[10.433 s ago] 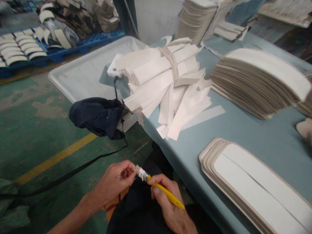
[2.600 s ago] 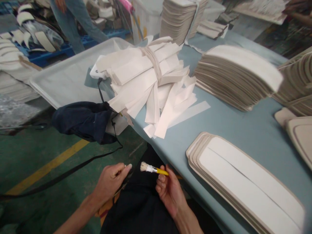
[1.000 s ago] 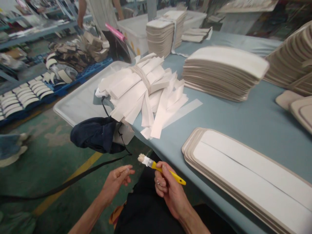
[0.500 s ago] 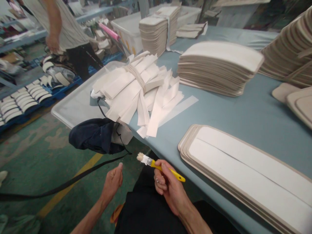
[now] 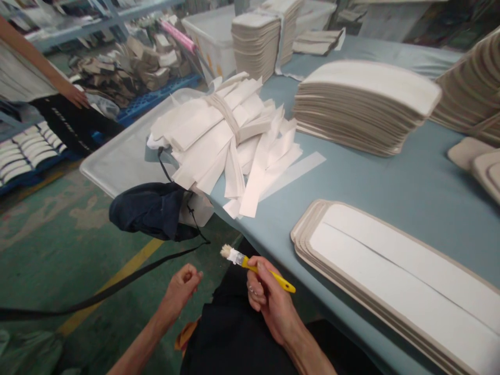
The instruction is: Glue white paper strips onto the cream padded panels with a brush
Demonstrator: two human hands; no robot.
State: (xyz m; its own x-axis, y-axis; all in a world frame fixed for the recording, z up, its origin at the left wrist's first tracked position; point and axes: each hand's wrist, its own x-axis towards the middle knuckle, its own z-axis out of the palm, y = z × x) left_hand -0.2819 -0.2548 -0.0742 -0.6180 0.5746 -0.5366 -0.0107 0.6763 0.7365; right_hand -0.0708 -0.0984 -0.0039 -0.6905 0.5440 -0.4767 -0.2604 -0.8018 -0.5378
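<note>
A paintbrush (image 5: 269,274) with a yellow handle is held in my right hand (image 5: 269,297), between thumb and fingers. Its pale bristles point left and carry white paste, which also coats the ferrule. My left hand (image 5: 183,285) hovers over the floor, left of the bristles, fingers curled in and nothing visible in them. On the table beside my right hand lies a stack of long, rounded beige boards (image 5: 375,260), the top one bearing white strips with a narrow gap between. Beyond the hands, a heap of white strips (image 5: 222,130), partly tied in a bundle, covers the table corner.
More curved boards (image 5: 363,109) are piled farther back on the blue-grey table (image 5: 351,182). A dark blue bag (image 5: 148,211) hangs at the table corner, its black strap (image 5: 117,284) stretching left. Another person (image 5: 42,88) stands at the far left near pallets.
My left hand has turned slightly, its thumb now pointing right rather than up. The brush stays in my right hand. My view has shifted a little, and the other person appears farther left.
</note>
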